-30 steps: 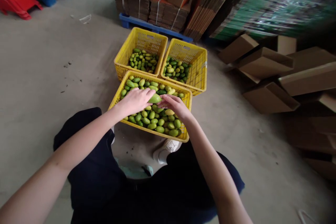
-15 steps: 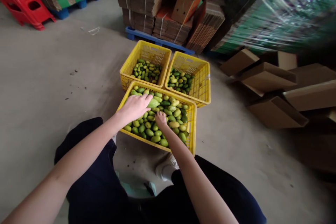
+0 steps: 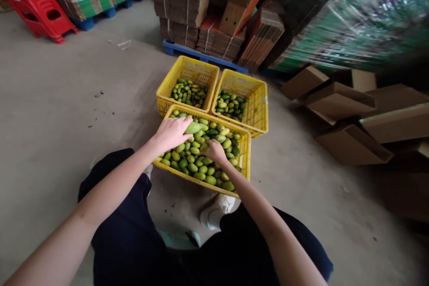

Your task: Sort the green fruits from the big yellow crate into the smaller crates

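Observation:
A yellow crate (image 3: 247,161) in front of my feet holds many oval green and yellow-green fruits that look like lemons. My left hand (image 3: 172,133) is curled over a larger pale green lemon-like fruit (image 3: 193,128) with a pointed end, above the left part of the pile. Near the middle of the crate, my right hand (image 3: 216,151) has its fingers closed around a green lemon-like fruit (image 3: 204,147), which they partly hide.
Two more yellow crates, a left one (image 3: 163,85) and a right one (image 3: 263,111), stand just behind with fewer fruits. Flattened cartons (image 3: 181,4) lie on a blue pallet (image 3: 204,56). Cardboard boxes (image 3: 355,143) lie at right, a red stool (image 3: 40,11) stands far left.
My right hand has lifted slightly and moved right, and a green fruit now shows at its fingers. My left hand keeps its fruit, shifted a little left. The view has tilted slightly.

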`<control>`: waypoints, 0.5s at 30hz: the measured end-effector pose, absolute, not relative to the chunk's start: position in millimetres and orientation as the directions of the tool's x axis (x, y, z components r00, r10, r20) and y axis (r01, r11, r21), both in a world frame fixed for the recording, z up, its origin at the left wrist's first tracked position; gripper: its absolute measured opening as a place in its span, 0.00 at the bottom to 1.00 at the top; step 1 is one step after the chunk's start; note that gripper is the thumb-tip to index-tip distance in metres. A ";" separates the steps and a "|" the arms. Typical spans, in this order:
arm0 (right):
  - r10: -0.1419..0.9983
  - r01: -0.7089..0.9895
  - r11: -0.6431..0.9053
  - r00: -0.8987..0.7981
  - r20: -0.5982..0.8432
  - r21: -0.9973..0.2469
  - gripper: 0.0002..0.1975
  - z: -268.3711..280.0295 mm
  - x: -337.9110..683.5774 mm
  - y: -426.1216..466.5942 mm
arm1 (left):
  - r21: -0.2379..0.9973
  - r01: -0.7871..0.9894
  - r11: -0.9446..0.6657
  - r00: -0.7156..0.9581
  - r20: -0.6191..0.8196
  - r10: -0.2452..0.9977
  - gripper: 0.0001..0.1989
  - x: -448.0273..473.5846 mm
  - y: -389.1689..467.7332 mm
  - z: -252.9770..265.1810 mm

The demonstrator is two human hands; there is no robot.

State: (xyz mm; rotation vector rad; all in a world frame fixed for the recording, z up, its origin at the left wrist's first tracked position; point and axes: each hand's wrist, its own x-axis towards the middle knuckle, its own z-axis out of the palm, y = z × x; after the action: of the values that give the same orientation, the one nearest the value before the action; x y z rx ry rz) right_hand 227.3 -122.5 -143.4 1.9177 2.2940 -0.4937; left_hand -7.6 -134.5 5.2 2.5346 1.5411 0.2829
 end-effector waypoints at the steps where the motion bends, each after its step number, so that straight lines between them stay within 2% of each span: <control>1: 0.951 0.964 0.103 -0.169 -0.260 -0.247 0.20 -131.4 234.5 -123.2 | 0.278 0.843 -0.461 0.452 0.098 0.886 0.23 -7.4 -134.1 5.7; 2: 0.963 0.931 0.047 -0.139 -0.232 -0.363 0.21 -118.5 241.8 -125.2 | 0.333 0.822 -0.462 0.448 0.123 0.886 0.23 -6.5 -133.8 6.2; 3: 0.974 0.823 -0.035 -0.098 -0.203 -0.567 0.22 -105.0 248.6 -128.7 | 0.398 0.797 -0.455 0.435 0.146 0.889 0.23 -4.9 -133.5 6.4; 4: 0.981 0.643 -0.098 -0.066 -0.183 -0.759 0.23 -91.3 254.2 -133.7 | 0.467 0.766 -0.442 0.416 0.164 0.894 0.23 -2.5 -133.3 6.3; 5: 0.984 0.426 -0.132 -0.050 -0.169 -0.895 0.24 -77.9 258.0 -139.8 | 0.538 0.729 -0.423 0.395 0.174 0.902 0.24 0.6 -133.2 5.7; 6: 0.988 0.224 -0.137 -0.038 -0.150 -0.965 0.25 -65.4 259.5 -146.7 | 0.609 0.684 -0.401 0.375 0.178 0.910 0.25 4.3 -133.3 4.7; 8: 0.994 -0.030 -0.104 -0.027 -0.103 -0.994 0.26 -45.0 255.6 -160.9 | 0.743 0.568 -0.355 0.347 0.175 0.921 0.27 12.6 -133.7 1.2; 10: 0.998 -0.141 -0.066 -0.017 -0.064 -0.988 0.28 -31.7 245.5 -172.5 | 0.860 0.416 -0.295 0.338 0.155 0.928 0.27 20.3 -134.9 -2.9; 12: 1.000 -0.153 -0.022 0.002 -0.022 -0.988 0.29 -24.2 235.2 -179.7 | 0.933 0.270 -0.238 0.335 0.140 0.932 0.27 25.8 -137.4 -6.0; 15: 0.994 -0.018 0.105 0.036 0.105 -0.994 0.28 -16.8 229.4 -184.8 | 0.945 0.182 -0.271 0.338 0.198 0.920 0.26 28.2 -143.6 -5.9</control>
State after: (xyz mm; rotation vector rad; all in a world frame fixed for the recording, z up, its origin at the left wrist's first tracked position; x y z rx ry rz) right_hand 229.4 -184.8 -16.8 2.4227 2.6015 -2.3846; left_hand 28.2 -143.6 -5.9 1.6901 0.9973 1.0146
